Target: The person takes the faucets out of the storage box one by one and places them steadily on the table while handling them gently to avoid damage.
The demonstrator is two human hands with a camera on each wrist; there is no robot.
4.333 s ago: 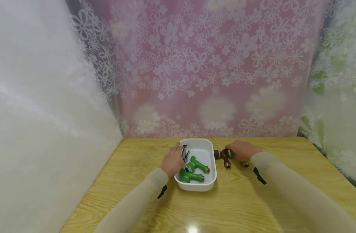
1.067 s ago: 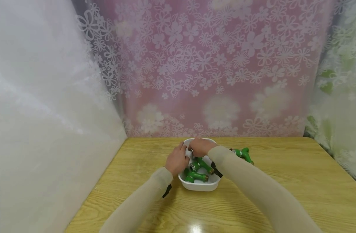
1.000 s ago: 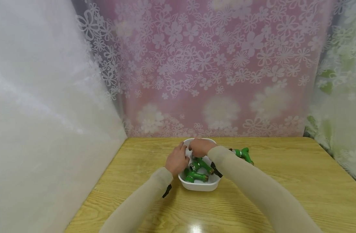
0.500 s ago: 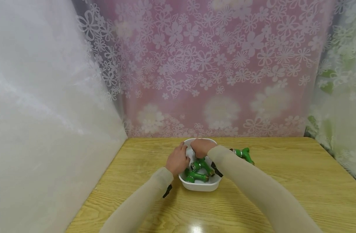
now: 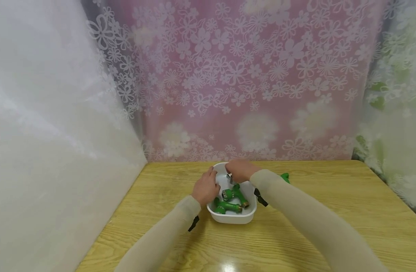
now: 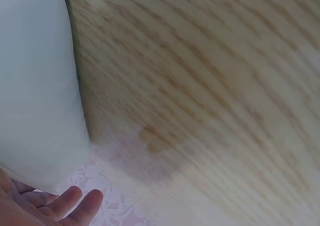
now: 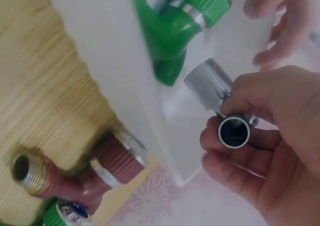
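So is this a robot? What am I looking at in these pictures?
No, it's a person: that's their left hand and that's their right hand. One camera is worn on the head and looks down at both. Each wrist wears one too, so those pictures look close and tilted. On the wooden table sits a white tub with two green taps inside. Beside it lie a dark red tap and another green tap, partly hidden. The right hand holds a shiny silver piece, with a round open end facing its wrist camera. The left hand rests on the tub's rim.
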